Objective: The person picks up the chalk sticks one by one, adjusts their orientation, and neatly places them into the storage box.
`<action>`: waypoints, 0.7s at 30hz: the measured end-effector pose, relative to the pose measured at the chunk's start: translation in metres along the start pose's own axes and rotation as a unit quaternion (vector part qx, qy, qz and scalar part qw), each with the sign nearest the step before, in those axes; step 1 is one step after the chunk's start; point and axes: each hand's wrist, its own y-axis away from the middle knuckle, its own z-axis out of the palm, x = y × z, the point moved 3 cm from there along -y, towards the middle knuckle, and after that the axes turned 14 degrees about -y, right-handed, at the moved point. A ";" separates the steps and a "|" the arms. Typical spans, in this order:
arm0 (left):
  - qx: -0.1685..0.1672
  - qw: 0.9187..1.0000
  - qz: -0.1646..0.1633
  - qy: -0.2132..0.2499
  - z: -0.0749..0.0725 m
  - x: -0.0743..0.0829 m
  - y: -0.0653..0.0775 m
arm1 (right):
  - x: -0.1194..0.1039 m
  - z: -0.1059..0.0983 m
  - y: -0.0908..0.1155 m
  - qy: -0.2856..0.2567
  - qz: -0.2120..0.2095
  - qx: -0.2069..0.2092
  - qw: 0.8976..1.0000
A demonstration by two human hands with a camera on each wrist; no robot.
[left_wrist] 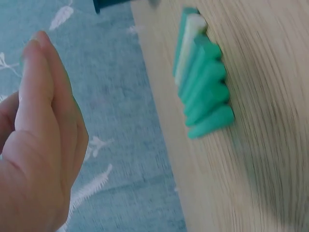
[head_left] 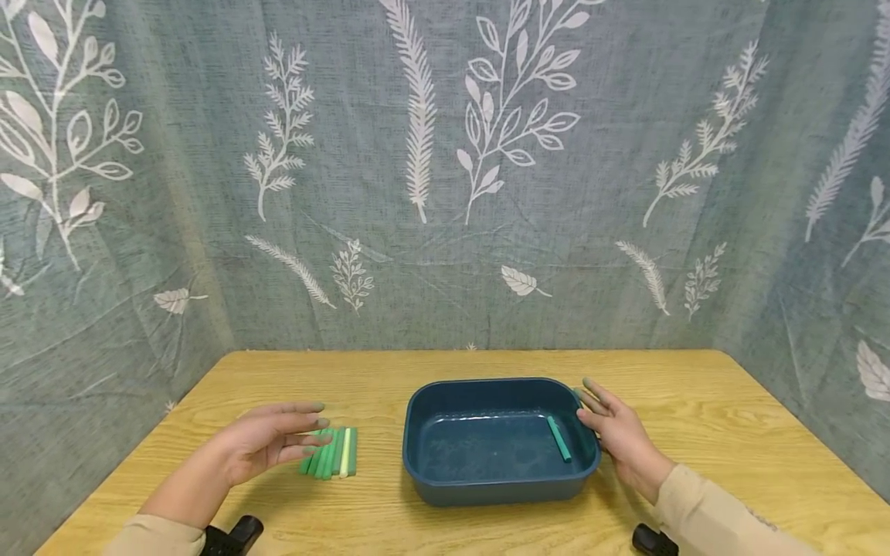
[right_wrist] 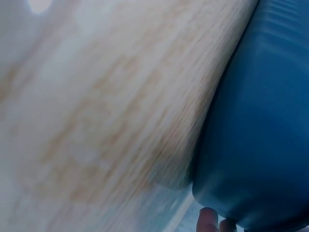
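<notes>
A row of green chalk sticks (head_left: pixel 324 455), one of them pale yellow-green (head_left: pixel 345 452), lies side by side on the table left of the basin. My left hand (head_left: pixel 267 440) hovers by this row, fingers extended and holding nothing; in the left wrist view the chalk (left_wrist: pixel 207 82) lies apart from the hand (left_wrist: pixel 43 130). A dark blue basin (head_left: pixel 497 492) stands at the centre, with one green chalk stick (head_left: pixel 559 439) inside near its right end. My right hand (head_left: pixel 622 440) is at the basin's right rim, fingers loosely extended. Its fingertips (right_wrist: pixel 207 220) show by the basin's corner in the right wrist view.
The wooden table (head_left: pixel 375 525) reaches back to a grey-green curtain (head_left: pixel 445 309) with white leaf prints, which also hangs along both sides. Black wrist-worn devices (head_left: pixel 232 534) sit at both sleeves.
</notes>
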 end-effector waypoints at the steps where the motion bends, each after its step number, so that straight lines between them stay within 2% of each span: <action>1: 0.001 1.000 -0.002 -0.004 -0.003 -0.001 0.000 | 0.000 0.000 0.000 -0.001 0.000 0.000 1.000; 4: 0.011 0.999 -0.011 -0.030 -0.013 -0.003 0.001 | -0.001 0.000 -0.001 -0.002 0.000 0.000 1.000; 9: 0.036 0.996 -0.045 -0.062 -0.027 -0.012 -0.002 | 0.002 -0.002 0.002 -0.001 -0.001 0.004 1.000; 15: 0.048 0.995 -0.070 -0.051 -0.040 -0.021 -0.010 | 0.001 -0.004 0.003 0.000 -0.004 0.006 1.000; 19: 0.045 0.994 -0.083 -0.059 -0.046 -0.026 -0.014 | 0.001 -0.003 0.002 -0.004 -0.003 0.010 1.000; 21: 0.040 0.993 -0.100 -0.055 -0.048 -0.030 -0.014 | 0.001 -0.002 0.001 -0.007 -0.004 0.010 1.000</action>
